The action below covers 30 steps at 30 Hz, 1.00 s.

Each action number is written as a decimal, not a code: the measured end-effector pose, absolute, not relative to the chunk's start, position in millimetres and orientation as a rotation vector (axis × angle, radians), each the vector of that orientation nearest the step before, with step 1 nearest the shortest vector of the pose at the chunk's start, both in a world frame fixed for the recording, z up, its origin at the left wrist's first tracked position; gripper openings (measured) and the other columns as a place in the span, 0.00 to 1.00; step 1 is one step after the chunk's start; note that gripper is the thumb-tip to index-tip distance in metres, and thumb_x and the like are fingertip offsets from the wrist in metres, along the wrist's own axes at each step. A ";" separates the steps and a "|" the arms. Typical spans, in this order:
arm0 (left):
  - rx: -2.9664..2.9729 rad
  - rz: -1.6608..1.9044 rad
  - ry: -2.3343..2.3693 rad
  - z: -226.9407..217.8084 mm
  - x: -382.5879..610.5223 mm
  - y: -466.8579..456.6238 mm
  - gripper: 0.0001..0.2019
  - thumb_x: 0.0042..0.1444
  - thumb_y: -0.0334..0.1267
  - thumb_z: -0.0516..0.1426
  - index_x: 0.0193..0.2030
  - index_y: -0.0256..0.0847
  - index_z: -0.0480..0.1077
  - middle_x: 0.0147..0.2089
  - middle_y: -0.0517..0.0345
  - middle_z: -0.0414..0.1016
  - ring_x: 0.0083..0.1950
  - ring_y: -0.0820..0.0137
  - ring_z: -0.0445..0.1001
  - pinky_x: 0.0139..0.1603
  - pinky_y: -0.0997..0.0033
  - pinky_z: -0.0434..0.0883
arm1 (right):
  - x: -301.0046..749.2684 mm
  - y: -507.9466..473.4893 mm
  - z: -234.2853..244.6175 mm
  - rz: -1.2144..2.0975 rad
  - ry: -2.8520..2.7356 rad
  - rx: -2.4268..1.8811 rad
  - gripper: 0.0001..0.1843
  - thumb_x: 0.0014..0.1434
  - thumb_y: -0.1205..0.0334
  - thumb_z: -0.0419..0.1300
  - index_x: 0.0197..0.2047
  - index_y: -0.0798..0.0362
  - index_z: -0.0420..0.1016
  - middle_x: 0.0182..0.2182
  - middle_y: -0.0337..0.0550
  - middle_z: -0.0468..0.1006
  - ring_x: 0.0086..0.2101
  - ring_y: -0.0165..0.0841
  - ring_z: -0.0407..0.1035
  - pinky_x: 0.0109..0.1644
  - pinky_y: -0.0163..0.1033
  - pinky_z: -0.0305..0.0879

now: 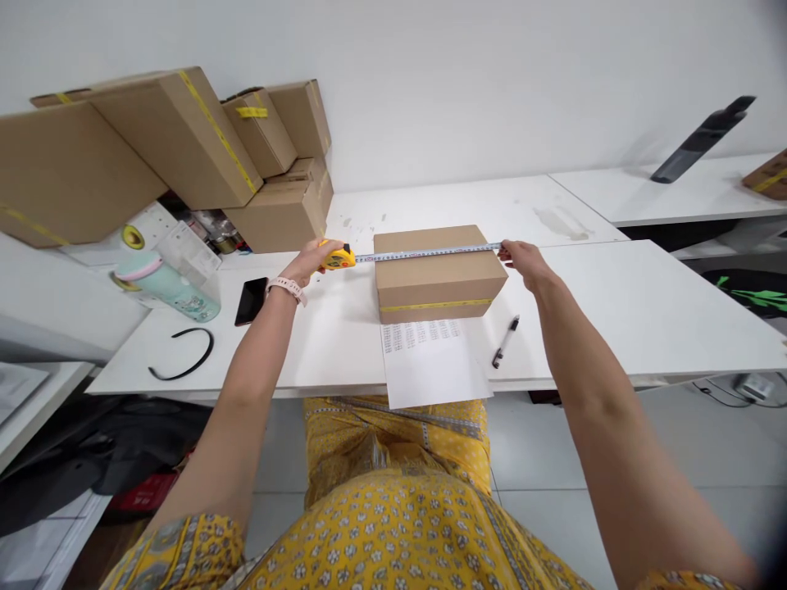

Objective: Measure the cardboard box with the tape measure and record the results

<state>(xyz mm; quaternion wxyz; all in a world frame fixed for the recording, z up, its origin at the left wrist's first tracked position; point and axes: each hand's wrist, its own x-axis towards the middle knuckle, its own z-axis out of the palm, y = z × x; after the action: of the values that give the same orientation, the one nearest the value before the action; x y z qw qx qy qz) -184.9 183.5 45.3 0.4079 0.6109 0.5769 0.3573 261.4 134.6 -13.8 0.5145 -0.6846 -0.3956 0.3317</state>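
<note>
Desk [320, 344], white, bore carton [443, 291]; white wall [430, 98] stood behind carton. Left of carton, left hand [306, 262] wrapped fingers round tape measure [338, 258]; right of carton, right hand [522, 257] pinched blade [424, 253] end.

Single head-worn view, facing forward and down, near the white table [332, 344]

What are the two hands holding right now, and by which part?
A tape measure: the left hand grips its yellow case, and the right hand holds the free end of the extended blade.
</note>
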 end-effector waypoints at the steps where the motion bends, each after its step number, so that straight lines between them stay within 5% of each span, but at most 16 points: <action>1: 1.543 0.881 1.446 44.2 -181.1 184.3 0.14 0.54 0.51 0.63 0.35 0.42 0.71 0.33 0.56 0.76 0.34 0.67 0.71 0.29 0.69 0.57 | 256.6 135.7 -14.4 0.805 -0.979 -1.667 0.11 0.61 0.58 0.61 0.28 0.53 0.70 0.29 0.39 0.73 0.33 0.30 0.65 0.40 0.39 0.62; 12: 1.606 0.784 1.377 47.8 -155.7 184.6 0.16 0.54 0.53 0.61 0.38 0.41 0.73 0.41 0.52 0.78 0.38 0.68 0.71 0.31 0.70 0.59 | 228.4 132.4 -10.3 0.847 -0.970 -1.717 0.13 0.58 0.53 0.65 0.31 0.51 0.69 0.31 0.37 0.73 0.33 0.30 0.64 0.35 0.38 0.56; 22: 1.615 0.774 1.374 43.6 -156.4 188.6 0.18 0.55 0.54 0.60 0.40 0.39 0.73 0.40 0.53 0.78 0.37 0.69 0.72 0.30 0.71 0.58 | 231.4 135.7 -15.4 0.738 -1.062 -1.709 0.16 0.57 0.55 0.66 0.24 0.51 0.66 0.22 0.35 0.65 0.27 0.28 0.57 0.30 0.37 0.52; 30: 1.639 0.718 1.116 77.4 -150.2 100.8 0.25 0.47 0.48 0.70 0.51 0.39 0.77 0.42 0.49 0.81 0.37 0.67 0.76 0.29 0.74 0.66 | 238.0 134.3 14.7 0.530 -1.137 -1.538 0.08 0.61 0.59 0.63 0.31 0.51 0.71 0.29 0.39 0.72 0.32 0.31 0.64 0.42 0.41 0.65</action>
<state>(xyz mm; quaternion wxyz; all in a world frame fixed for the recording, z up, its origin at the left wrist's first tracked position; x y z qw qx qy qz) -150.2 100.8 77.4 0.4937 0.6758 0.4604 0.2960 238.0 134.3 14.7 0.5467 -0.6488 -0.4797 0.2238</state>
